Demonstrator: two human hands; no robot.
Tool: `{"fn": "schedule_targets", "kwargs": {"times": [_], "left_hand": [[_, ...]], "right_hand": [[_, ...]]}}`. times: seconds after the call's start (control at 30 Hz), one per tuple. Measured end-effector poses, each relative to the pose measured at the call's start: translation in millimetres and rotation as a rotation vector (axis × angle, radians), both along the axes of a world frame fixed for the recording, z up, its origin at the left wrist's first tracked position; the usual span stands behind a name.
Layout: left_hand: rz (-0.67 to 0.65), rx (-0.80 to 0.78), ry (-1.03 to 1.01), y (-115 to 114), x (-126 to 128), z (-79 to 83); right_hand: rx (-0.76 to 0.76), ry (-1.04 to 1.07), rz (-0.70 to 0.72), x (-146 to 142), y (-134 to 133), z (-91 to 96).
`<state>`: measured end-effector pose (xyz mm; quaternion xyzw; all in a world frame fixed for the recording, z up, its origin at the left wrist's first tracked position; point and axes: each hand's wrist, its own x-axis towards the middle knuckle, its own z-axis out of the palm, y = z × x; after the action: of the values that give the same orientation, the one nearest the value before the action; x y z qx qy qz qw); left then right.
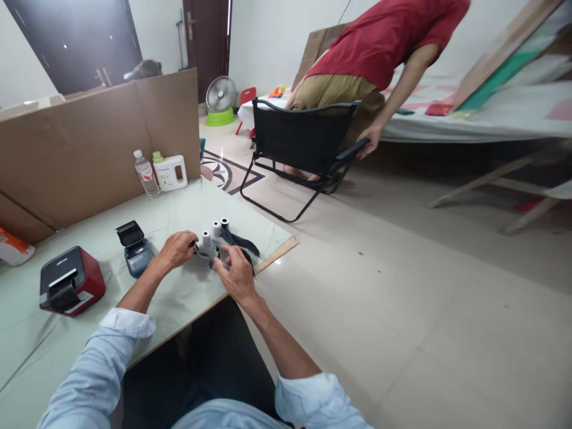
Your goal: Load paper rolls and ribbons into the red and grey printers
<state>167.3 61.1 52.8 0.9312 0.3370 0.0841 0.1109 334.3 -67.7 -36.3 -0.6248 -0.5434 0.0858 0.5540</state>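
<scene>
Strap (205, 256), flat and black, lay beside the white cylindrical rolls (215, 230); left of them, left hand (179, 249) pinched its end; in front, right hand (238, 274) curled, grip unclear

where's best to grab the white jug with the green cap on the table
Best by the built-in handle on the right of the white jug, probably coming in from the right. The jug stands upright and the handle leaves a finger opening, while a clear bottle crowds its left side and cardboard stands behind.
</scene>
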Motion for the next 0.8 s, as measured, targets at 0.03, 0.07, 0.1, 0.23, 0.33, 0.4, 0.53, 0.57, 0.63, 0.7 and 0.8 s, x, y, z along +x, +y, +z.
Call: {"fn": "schedule_targets", "kwargs": {"times": [0.03,0.07,0.1,0.23,0.33,0.4,0.53,0.57,0.63,0.7,0.8], "left_hand": [[0.002,-0.005,-0.017,-1.6,-3.1,2.0],[0.005,-0.01,-0.042,-3.7,-6.5,4.5],[0.009,-0.016,-0.071,-6.2,-10.2,7.2],[0.028,-0.071,-0.186,-20.8,-26.8,19.6],[0.046,-0.155,-0.249,-32.7,-38.9,27.3],[0.059,-0.192,-0.288,-39.6,-46.3,30.2],[0.113,-0.195,-0.337,-54.9,-61.5,28.5],[0.128,-0.188,-0.337,-60.1,-65.8,26.7],[0.149,-0.183,-0.326,-71.9,-75.1,22.3],[0.16,-0.187,-0.316,-82.8,-85.7,18.5],[0.208,-0.141,-0.341,-87.7,-105.2,15.1]], "right_hand": [[0.031,0.002,-0.003,-3.4,-3.6,1.9],[0.054,0.007,0.005,-7.4,-7.1,3.2],[0.065,0.014,0.022,-11.7,-10.3,4.0],[0.029,0.09,0.125,-28.3,-17.3,4.4],[0.018,0.182,0.231,-37.1,-15.9,9.0],[0.043,0.23,0.304,-41.9,-13.7,15.3],[0.097,0.269,0.376,-50.1,-12.9,25.9],[0.102,0.264,0.395,-51.5,-13.9,26.8],[0.1,0.233,0.451,-53.6,-16.2,26.6],[0.076,0.181,0.522,-55.7,-15.9,25.8],[0.052,0.098,0.605,-64.0,-1.5,28.8]]}}
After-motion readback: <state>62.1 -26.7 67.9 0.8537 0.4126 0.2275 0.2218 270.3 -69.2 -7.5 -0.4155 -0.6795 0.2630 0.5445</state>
